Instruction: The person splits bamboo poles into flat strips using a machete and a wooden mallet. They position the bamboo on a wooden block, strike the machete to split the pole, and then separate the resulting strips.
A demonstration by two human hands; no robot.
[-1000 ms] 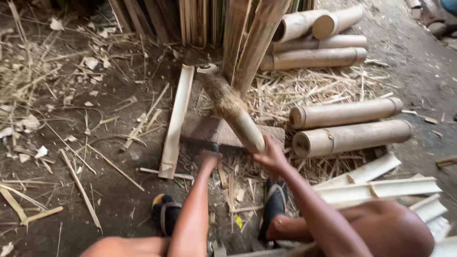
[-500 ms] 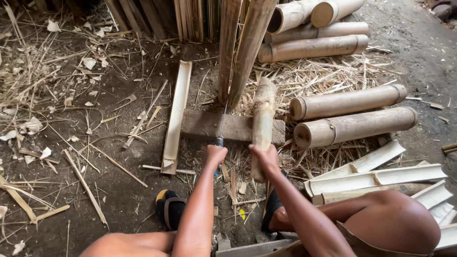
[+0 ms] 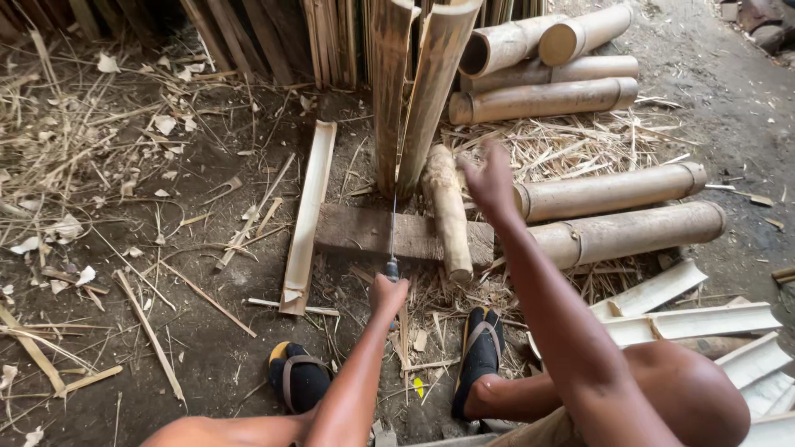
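Observation:
My left hand [image 3: 387, 294] grips the handle of a long knife [image 3: 392, 228] whose blade runs up into the split of an upright bamboo pole [image 3: 410, 91]. The pole stands on a flat wooden block [image 3: 364, 233] on the ground. My right hand [image 3: 490, 178] is raised with fingers apart, holding nothing, just right of the pole. Below it a short wooden club [image 3: 447, 211] lies across the block, apart from both hands.
Several whole bamboo sections [image 3: 613, 192] lie at right, with more [image 3: 538, 74] stacked behind. Split bamboo slats [image 3: 687, 319] lie at lower right and one slat [image 3: 308, 211] left of the block. My sandalled feet [image 3: 480, 352] rest on the dirt amid shavings.
My right hand let go of the wooden club, which now lies on the block, and lifted toward the pole. The left hand stayed on the knife handle.

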